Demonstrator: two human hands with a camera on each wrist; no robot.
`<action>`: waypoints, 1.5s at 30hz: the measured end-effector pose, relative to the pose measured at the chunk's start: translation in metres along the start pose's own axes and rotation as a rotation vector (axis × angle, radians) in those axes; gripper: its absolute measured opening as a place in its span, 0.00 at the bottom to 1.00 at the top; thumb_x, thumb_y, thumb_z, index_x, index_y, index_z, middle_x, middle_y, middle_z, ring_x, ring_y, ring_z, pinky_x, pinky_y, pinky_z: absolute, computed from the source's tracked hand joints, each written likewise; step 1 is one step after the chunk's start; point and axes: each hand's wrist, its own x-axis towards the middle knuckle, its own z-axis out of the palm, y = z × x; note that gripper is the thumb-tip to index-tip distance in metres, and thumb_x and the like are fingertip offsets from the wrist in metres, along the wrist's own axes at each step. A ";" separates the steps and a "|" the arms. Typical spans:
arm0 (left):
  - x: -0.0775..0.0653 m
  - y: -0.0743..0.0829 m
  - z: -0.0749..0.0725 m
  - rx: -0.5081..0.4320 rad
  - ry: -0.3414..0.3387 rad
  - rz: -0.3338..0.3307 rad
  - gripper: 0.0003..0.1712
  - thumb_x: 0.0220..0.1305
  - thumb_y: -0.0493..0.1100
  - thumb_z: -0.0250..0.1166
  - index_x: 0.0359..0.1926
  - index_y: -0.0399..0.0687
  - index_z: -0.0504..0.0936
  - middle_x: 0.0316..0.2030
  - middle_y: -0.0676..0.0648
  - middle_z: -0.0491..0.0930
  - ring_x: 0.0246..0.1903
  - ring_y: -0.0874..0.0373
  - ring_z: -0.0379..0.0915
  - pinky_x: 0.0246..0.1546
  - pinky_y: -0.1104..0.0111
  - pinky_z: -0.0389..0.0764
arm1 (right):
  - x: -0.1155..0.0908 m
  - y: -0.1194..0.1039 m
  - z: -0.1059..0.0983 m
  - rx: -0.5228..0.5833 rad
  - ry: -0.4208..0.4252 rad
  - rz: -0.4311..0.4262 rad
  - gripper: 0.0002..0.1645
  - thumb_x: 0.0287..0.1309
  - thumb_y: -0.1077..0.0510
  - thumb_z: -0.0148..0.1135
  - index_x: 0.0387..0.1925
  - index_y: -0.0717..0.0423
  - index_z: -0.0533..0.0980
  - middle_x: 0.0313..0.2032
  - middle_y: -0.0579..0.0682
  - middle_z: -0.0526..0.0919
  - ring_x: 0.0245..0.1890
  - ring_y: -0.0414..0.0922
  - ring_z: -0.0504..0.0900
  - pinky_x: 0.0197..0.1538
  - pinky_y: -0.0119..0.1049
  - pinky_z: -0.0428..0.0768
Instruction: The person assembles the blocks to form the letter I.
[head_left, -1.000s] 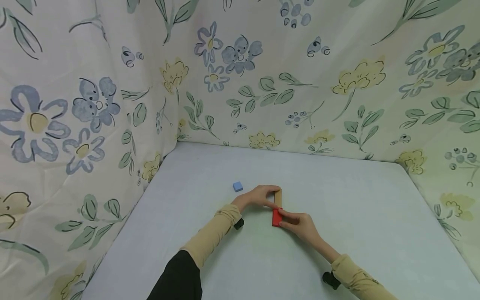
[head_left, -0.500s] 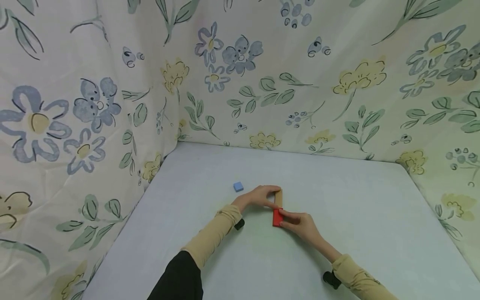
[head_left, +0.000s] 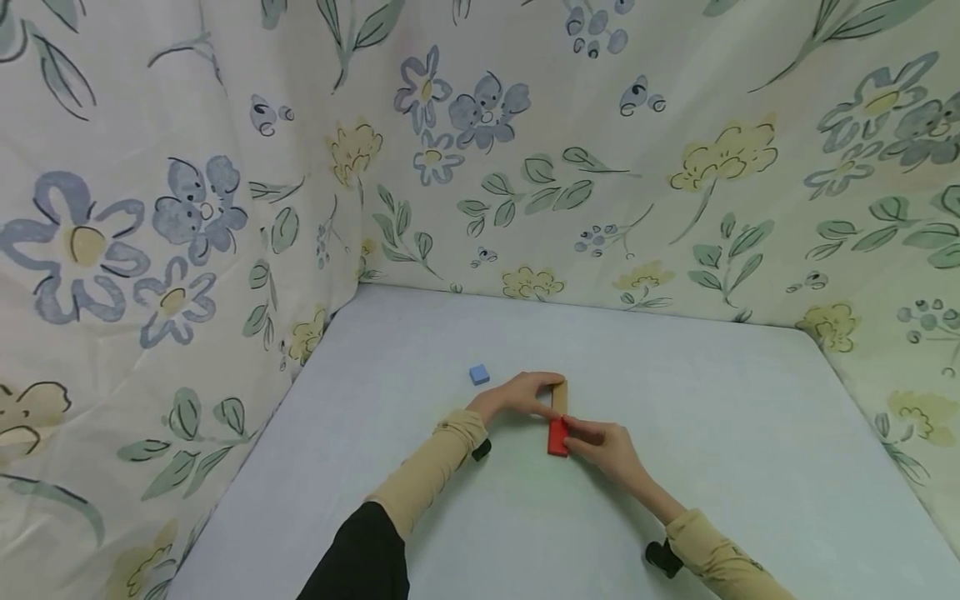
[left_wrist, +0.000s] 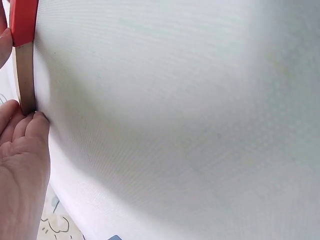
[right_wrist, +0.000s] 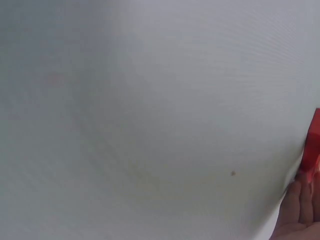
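Observation:
A flat red block point(head_left: 558, 437) and a plain wooden block point(head_left: 560, 397) lie end to end in one line on the white table, the red one nearer. My left hand point(head_left: 521, 392) spans the wooden block, fingers at its far end and thumb near the joint. In the left wrist view, the left fingertips touch the end of the wooden block point(left_wrist: 25, 80), and the red block point(left_wrist: 23, 22) meets its other end. My right hand point(head_left: 606, 450) holds the red block from the right with thumb and forefinger. Only a corner of the red block point(right_wrist: 312, 142) shows in the right wrist view.
A small blue block point(head_left: 479, 375) lies on the white table point(head_left: 697, 400), left of the left hand. Black wrist devices point(head_left: 663, 558) hang under both sleeves. Flower-printed curtains point(head_left: 585, 233) stand behind the table and along its sides.
The right thumb has shifted slightly on the red block's side. Both blocks and the left hand stay nearly in place, with a small drift of the whole head view.

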 end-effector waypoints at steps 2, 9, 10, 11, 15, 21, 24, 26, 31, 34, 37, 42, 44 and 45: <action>0.001 0.000 0.001 -0.008 -0.005 0.000 0.42 0.58 0.52 0.68 0.70 0.50 0.62 0.70 0.51 0.62 0.70 0.59 0.54 0.71 0.68 0.57 | 0.002 0.000 -0.001 0.010 0.014 0.016 0.25 0.52 0.56 0.69 0.54 0.53 0.79 0.51 0.54 0.83 0.52 0.50 0.82 0.48 0.28 0.82; 0.003 0.001 0.003 0.000 -0.007 -0.007 0.42 0.57 0.52 0.68 0.70 0.51 0.62 0.70 0.51 0.62 0.70 0.59 0.54 0.71 0.68 0.57 | 0.011 -0.002 -0.003 0.063 0.013 -0.002 0.25 0.54 0.58 0.67 0.55 0.57 0.78 0.51 0.56 0.83 0.51 0.52 0.82 0.45 0.21 0.79; 0.003 0.002 0.003 0.007 -0.007 -0.007 0.42 0.57 0.51 0.68 0.70 0.50 0.62 0.70 0.51 0.62 0.70 0.59 0.54 0.71 0.68 0.57 | 0.012 -0.002 -0.002 0.067 0.008 -0.010 0.25 0.54 0.59 0.67 0.55 0.57 0.77 0.51 0.56 0.83 0.51 0.52 0.82 0.45 0.20 0.78; 0.002 0.003 0.003 0.015 -0.007 -0.004 0.42 0.58 0.51 0.68 0.70 0.50 0.62 0.70 0.51 0.62 0.70 0.59 0.54 0.71 0.68 0.57 | 0.013 -0.001 -0.002 0.070 0.006 -0.018 0.25 0.54 0.59 0.67 0.55 0.58 0.77 0.50 0.57 0.83 0.51 0.52 0.82 0.44 0.20 0.78; 0.002 0.005 0.002 0.030 -0.003 0.004 0.42 0.58 0.50 0.68 0.70 0.49 0.62 0.70 0.51 0.62 0.70 0.58 0.54 0.71 0.69 0.56 | 0.014 -0.001 0.000 0.062 0.009 -0.035 0.24 0.54 0.59 0.67 0.54 0.59 0.78 0.50 0.57 0.83 0.51 0.53 0.81 0.45 0.20 0.78; 0.003 0.003 0.002 0.035 0.002 0.010 0.42 0.57 0.52 0.68 0.70 0.50 0.62 0.70 0.51 0.62 0.71 0.58 0.54 0.72 0.69 0.56 | 0.018 0.004 -0.001 0.040 0.019 -0.066 0.24 0.54 0.58 0.68 0.53 0.59 0.78 0.49 0.56 0.83 0.51 0.52 0.82 0.46 0.22 0.79; 0.003 0.002 0.002 0.031 0.001 0.018 0.42 0.57 0.51 0.68 0.70 0.49 0.62 0.70 0.50 0.62 0.71 0.58 0.53 0.71 0.69 0.56 | 0.018 0.003 -0.001 0.020 0.023 -0.071 0.23 0.53 0.59 0.68 0.52 0.58 0.79 0.49 0.55 0.84 0.50 0.50 0.82 0.46 0.22 0.78; 0.003 0.001 0.002 0.031 0.004 0.023 0.42 0.57 0.51 0.68 0.70 0.49 0.62 0.70 0.50 0.62 0.71 0.58 0.54 0.71 0.69 0.56 | 0.019 0.003 -0.001 0.000 0.025 -0.080 0.22 0.53 0.59 0.68 0.52 0.57 0.79 0.49 0.54 0.84 0.50 0.50 0.82 0.46 0.22 0.79; 0.002 -0.001 0.002 0.038 0.009 0.025 0.42 0.58 0.51 0.68 0.70 0.50 0.61 0.70 0.51 0.62 0.71 0.58 0.54 0.71 0.69 0.56 | 0.020 0.003 0.000 -0.034 0.020 -0.101 0.22 0.53 0.60 0.68 0.52 0.56 0.80 0.49 0.52 0.84 0.50 0.49 0.82 0.46 0.23 0.79; 0.001 -0.001 0.001 0.032 0.006 0.025 0.42 0.58 0.51 0.68 0.70 0.50 0.61 0.70 0.50 0.61 0.71 0.58 0.54 0.71 0.69 0.56 | 0.021 0.003 0.001 -0.047 0.020 -0.105 0.22 0.52 0.60 0.69 0.51 0.56 0.80 0.49 0.52 0.84 0.49 0.49 0.82 0.46 0.22 0.79; 0.000 -0.001 0.001 0.029 0.007 0.022 0.42 0.57 0.51 0.68 0.70 0.50 0.61 0.70 0.50 0.61 0.71 0.58 0.53 0.72 0.68 0.56 | 0.021 0.003 0.001 -0.046 0.019 -0.107 0.22 0.52 0.60 0.69 0.51 0.56 0.80 0.49 0.52 0.84 0.49 0.49 0.83 0.45 0.22 0.78; 0.000 -0.002 0.001 0.034 0.005 0.023 0.42 0.58 0.51 0.68 0.70 0.50 0.61 0.70 0.50 0.61 0.71 0.58 0.53 0.72 0.68 0.56 | 0.022 0.003 0.001 -0.033 0.013 -0.107 0.22 0.52 0.60 0.69 0.52 0.56 0.80 0.49 0.52 0.84 0.49 0.49 0.82 0.45 0.21 0.78; 0.000 -0.002 0.001 0.035 0.006 0.024 0.42 0.58 0.51 0.68 0.70 0.49 0.61 0.70 0.50 0.61 0.71 0.58 0.53 0.72 0.68 0.56 | 0.022 0.004 0.001 -0.027 0.013 -0.106 0.22 0.52 0.59 0.69 0.52 0.56 0.80 0.49 0.52 0.84 0.50 0.49 0.82 0.45 0.21 0.78; 0.000 -0.002 0.001 0.036 0.005 0.026 0.42 0.58 0.51 0.68 0.70 0.49 0.61 0.70 0.50 0.61 0.71 0.58 0.53 0.72 0.68 0.56 | 0.022 0.004 0.001 -0.026 0.012 -0.105 0.22 0.52 0.59 0.69 0.52 0.57 0.80 0.49 0.52 0.84 0.50 0.49 0.82 0.46 0.21 0.78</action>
